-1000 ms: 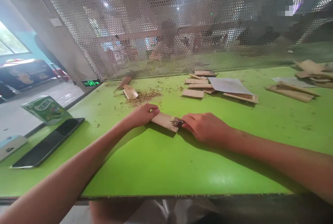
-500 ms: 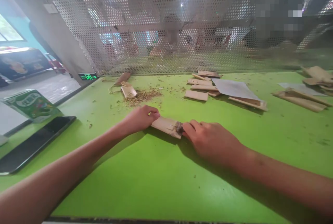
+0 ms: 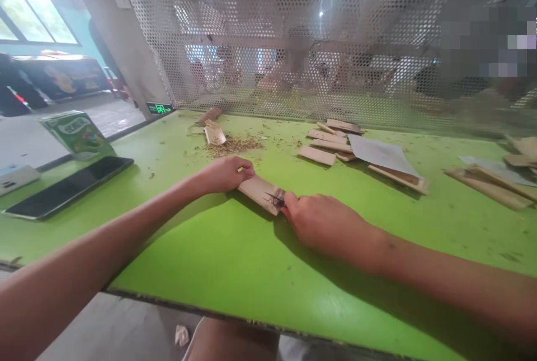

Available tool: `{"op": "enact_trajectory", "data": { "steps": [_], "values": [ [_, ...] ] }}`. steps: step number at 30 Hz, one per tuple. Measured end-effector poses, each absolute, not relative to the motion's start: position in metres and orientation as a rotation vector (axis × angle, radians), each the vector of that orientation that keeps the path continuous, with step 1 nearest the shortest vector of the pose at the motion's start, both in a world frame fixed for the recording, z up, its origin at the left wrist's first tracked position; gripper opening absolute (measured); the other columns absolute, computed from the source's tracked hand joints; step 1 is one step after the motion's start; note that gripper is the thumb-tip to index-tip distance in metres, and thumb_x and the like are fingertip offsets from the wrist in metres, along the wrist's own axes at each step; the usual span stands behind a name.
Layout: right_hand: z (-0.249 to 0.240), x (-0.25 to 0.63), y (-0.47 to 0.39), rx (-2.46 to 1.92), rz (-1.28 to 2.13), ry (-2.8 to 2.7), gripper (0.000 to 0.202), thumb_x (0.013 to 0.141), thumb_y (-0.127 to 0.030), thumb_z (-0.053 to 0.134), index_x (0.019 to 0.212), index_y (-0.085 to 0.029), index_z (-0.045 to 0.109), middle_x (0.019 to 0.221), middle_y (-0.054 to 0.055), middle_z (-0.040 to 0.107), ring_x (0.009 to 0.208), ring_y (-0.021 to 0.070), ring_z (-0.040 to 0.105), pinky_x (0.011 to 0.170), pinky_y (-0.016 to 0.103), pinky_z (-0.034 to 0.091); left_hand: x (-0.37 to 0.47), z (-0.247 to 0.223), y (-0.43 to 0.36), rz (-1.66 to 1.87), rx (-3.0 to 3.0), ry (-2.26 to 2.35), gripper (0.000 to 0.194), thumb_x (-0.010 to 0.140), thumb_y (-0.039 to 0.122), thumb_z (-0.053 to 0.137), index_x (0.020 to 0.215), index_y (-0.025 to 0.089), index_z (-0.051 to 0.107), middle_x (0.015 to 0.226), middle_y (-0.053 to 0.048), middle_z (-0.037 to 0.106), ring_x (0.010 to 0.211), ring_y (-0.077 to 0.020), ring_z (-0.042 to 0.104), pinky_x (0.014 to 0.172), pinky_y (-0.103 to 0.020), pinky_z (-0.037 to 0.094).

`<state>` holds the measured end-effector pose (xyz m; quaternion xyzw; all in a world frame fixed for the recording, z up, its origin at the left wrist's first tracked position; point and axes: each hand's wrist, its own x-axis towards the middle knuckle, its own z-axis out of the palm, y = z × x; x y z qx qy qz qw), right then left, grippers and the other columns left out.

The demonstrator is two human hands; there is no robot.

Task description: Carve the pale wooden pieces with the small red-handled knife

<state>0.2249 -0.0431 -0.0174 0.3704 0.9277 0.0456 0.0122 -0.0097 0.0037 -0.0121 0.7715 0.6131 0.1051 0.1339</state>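
A pale, slightly curved strip that looks like bamboo or bark (image 3: pixel 258 192) lies slanted on the green table, with a dark rough patch near its right end. My left hand (image 3: pixel 229 173) is closed on the strip's far left end, thumb and fingers pinching it. At the near right end, my right hand (image 3: pixel 316 215) is closed around a thin dark pointed tool (image 3: pixel 273 198). Its tip lies over the dark patch. The fingers hide most of the tool, so I cannot tell its exact kind.
Brown shavings (image 3: pixel 237 146) lie beyond my left hand, beside a curved pale piece (image 3: pixel 215 135). More strips (image 3: pixel 316 155) and a white paper (image 3: pixel 384 155) are to the right. A phone (image 3: pixel 71 186) and green box (image 3: pixel 81 136) stand left. A perforated screen (image 3: pixel 260 70) closes the back.
The view has tilted and shifted, showing the table's front edge and a leg. My hands stay on the strip; the tool's pointed tip now shows more clearly over the dark patch.
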Motion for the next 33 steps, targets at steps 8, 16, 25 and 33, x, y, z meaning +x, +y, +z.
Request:
{"op": "enact_trajectory", "data": {
  "steps": [8,16,25,33],
  "values": [
    [-0.011,0.225,-0.043,1.091,0.045,2.892,0.032,0.097,-0.023,0.027,0.098,-0.014,0.058,0.067,0.009,0.065,0.047,0.0155,0.052,0.043,0.027,0.025,-0.010,-0.015,-0.002,0.425,2.265,1.796,0.030,0.084,0.042,0.042,0.075,0.018,0.059,0.076,-0.002,0.065,0.070,-0.0170,0.057,0.063,-0.026,0.037],
    [-0.002,0.226,-0.033,0.964,-0.110,2.906,0.038,0.098,-0.029,0.029,0.093,-0.012,0.063,0.073,0.008,0.066,0.049,0.0114,0.048,0.049,0.026,0.028,-0.010,-0.024,-0.005,0.556,2.310,1.819,0.031,0.085,0.041,0.040,0.080,0.019,0.062,0.074,-0.002,0.064,0.068,-0.0165,0.055,0.061,-0.026,0.034],
    [0.001,0.231,-0.016,0.971,-0.601,2.843,0.040,0.098,-0.038,0.030,0.082,-0.016,0.060,0.070,0.004,0.063,0.054,0.0114,0.048,0.054,0.025,0.032,-0.014,-0.025,-0.003,0.586,2.322,1.755,0.033,0.086,0.042,0.041,0.082,0.018,0.064,0.075,-0.002,0.064,0.067,-0.0154,0.053,0.061,-0.025,0.033],
    [-0.009,0.231,-0.014,1.084,0.003,3.123,0.037,0.098,-0.037,0.034,0.083,-0.015,0.059,0.072,0.005,0.063,0.057,0.0118,0.046,0.055,0.027,0.023,-0.025,-0.022,0.004,0.588,2.254,1.483,0.036,0.083,0.044,0.049,0.076,0.013,0.066,0.066,0.000,0.058,0.062,-0.0119,0.046,0.061,-0.024,0.033]
  ]
}}
